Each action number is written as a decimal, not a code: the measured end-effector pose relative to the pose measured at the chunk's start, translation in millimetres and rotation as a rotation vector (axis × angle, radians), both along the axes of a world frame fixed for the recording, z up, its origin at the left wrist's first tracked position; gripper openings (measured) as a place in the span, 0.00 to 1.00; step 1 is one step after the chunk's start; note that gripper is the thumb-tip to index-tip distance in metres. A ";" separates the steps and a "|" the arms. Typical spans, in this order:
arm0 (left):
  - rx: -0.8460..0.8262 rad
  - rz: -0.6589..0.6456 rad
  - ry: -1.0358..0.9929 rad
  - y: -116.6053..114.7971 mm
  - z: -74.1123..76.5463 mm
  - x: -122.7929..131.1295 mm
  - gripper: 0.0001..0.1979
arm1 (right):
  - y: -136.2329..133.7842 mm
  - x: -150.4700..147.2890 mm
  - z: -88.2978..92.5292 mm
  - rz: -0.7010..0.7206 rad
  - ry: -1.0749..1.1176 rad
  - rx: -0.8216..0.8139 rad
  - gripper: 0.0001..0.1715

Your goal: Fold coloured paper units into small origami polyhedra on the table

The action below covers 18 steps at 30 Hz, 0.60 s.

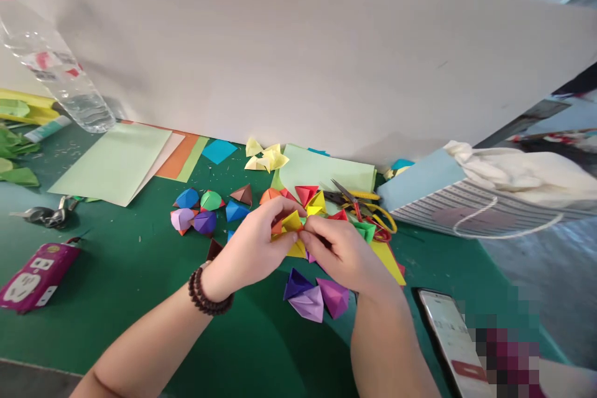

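Yellow paper [291, 221] slants up rightward, pinched in closed fingers [323, 227] of left hand [254, 241] and right hand [349, 250].

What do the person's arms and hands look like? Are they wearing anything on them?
The left hand and right hand have no gloves. Around the left wrist is a bracelet of round, dark brown beads, looped in more than one row. No bracelet or watch shows on the right wrist. No sleeves show on either arm.
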State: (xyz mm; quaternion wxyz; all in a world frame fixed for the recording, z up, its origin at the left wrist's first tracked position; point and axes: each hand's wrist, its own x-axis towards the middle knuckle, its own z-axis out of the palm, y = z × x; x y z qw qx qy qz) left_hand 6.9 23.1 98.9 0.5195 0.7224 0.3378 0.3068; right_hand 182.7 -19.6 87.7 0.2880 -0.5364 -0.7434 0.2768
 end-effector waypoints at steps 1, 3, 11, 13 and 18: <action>0.005 0.001 0.000 -0.1 -0.5 0.8 0.12 | 0.1 0.8 -1.0 -0.011 -0.011 -0.003 0.18; -0.005 -0.004 -0.011 -0.7 -2.0 2.5 0.12 | 0.5 2.1 -2.4 -0.032 -0.032 0.006 0.18; 0.026 0.019 -0.054 -3.5 -13.1 6.8 0.19 | 1.5 2.6 -3.5 -0.073 -0.099 0.070 0.17; 0.064 0.030 -0.044 -3.1 -15.0 6.9 0.22 | 1.7 1.6 -4.5 -0.076 -0.105 0.051 0.17; 0.113 0.021 -0.015 -2.0 -17.0 5.9 0.25 | 3.5 -1.0 -7.7 -0.087 -0.112 0.027 0.17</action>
